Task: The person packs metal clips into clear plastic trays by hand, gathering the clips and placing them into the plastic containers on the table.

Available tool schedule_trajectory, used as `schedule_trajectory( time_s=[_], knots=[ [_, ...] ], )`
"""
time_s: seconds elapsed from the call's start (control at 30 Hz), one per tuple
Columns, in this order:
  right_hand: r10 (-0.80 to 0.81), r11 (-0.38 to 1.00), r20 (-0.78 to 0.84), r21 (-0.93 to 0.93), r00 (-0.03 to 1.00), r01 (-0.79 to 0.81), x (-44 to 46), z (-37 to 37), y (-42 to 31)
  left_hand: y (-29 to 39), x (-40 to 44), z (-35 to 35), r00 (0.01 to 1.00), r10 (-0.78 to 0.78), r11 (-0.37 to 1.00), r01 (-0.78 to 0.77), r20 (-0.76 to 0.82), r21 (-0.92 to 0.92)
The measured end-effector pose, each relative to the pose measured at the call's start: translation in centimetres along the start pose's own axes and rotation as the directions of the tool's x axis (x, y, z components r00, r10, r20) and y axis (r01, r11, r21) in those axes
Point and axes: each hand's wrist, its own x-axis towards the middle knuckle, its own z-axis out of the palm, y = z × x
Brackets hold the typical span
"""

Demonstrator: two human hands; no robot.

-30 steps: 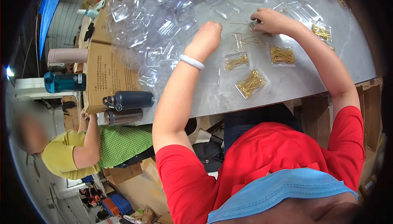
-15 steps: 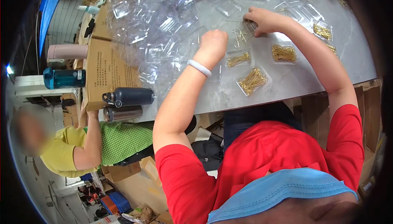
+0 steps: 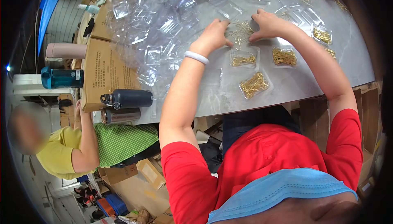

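Observation:
Between my hands lies a loose heap of thin gold-coloured metal pins (image 3: 241, 31), which look hooked at the ends. My left hand (image 3: 213, 35), with a white band at the wrist, is on the heap's left side, thumb and fingers apart. On the opposite side my right hand (image 3: 268, 25) curves round the heap, its thumb and fingers also spread. Whether the fingertips touch the pins I cannot tell. Just below sits a clear plastic tray of gold pins (image 3: 244, 59). Another filled tray (image 3: 254, 85) is nearer me, and a third (image 3: 284, 57) lies under my right forearm.
A big pile of clear plastic trays (image 3: 155, 23) covers the table's left and back. More filled trays (image 3: 322, 35) lie at right. A dark bottle (image 3: 130, 98) and a steel tumbler (image 3: 120, 115) stand near a cardboard box (image 3: 108, 72). A person in yellow (image 3: 65, 150) is at left.
My left hand has moved right towards the heap and its curled fingers have opened. My right hand has shifted slightly right and spread, uncovering more of the pins.

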Motion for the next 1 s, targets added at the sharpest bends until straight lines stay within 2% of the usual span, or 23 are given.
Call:
schedule_trajectory(
  time_s=[0.1, 0.2, 0.33, 0.4, 0.53, 0.6, 0.73, 0.83, 0.93, 1.0],
  knots=[
    [0.025, 1.000, 0.052, -0.019, 0.998, -0.024, 0.0, -0.5, -2.2, 0.0, -0.1, 0.1, 0.999, -0.043, 0.997, 0.042, 0.015, 0.058],
    [0.046, 0.998, 0.032, -0.036, 0.998, -0.045, 0.4, 0.0, -3.6, 0.4, 0.5, 0.0, 0.994, -0.104, 0.986, 0.097, 0.046, 0.133],
    [-0.007, 0.998, 0.032, -0.067, 0.999, 0.009, 1.0, 0.4, -3.4, 0.1, 1.9, 0.3, 0.979, -0.167, 0.974, 0.146, 0.113, 0.173],
    [-0.076, 0.995, 0.046, -0.062, 0.996, 0.079, 1.7, 0.7, -1.7, -0.1, 1.6, 0.7, 0.992, -0.093, 0.987, 0.081, 0.082, 0.138],
    [-0.164, 0.986, -0.032, -0.032, 0.986, 0.163, 1.6, 1.0, 0.1, -0.2, 0.7, 1.1, 0.999, 0.021, 1.000, -0.020, 0.036, -0.019],
    [-0.217, 0.976, -0.060, 0.007, 0.974, 0.217, 1.0, 0.9, 0.4, -0.2, 0.8, 1.6, 0.999, 0.050, 0.998, -0.050, -0.001, -0.042],
    [-0.289, 0.957, -0.120, -0.039, 0.950, 0.287, 0.3, 1.1, 0.8, 0.3, 0.7, 1.9, 0.978, 0.072, 0.997, -0.075, -0.198, -0.009],
    [-0.289, 0.957, -0.118, -0.050, 0.950, 0.285, -0.1, 0.8, 0.7, 0.0, 0.7, 1.9, 0.964, 0.069, 0.998, -0.067, -0.255, 0.017],
    [-0.286, 0.958, -0.123, -0.028, 0.950, 0.284, -0.2, 0.8, 0.6, -0.7, 1.4, 1.6, 0.987, 0.078, 0.994, -0.066, -0.142, 0.087],
    [-0.276, 0.960, -0.138, 0.004, 0.951, 0.279, 0.3, 1.1, 0.4, -0.4, 2.2, 1.5, 0.999, -0.001, 1.000, 0.002, -0.046, 0.029]
  ],
)
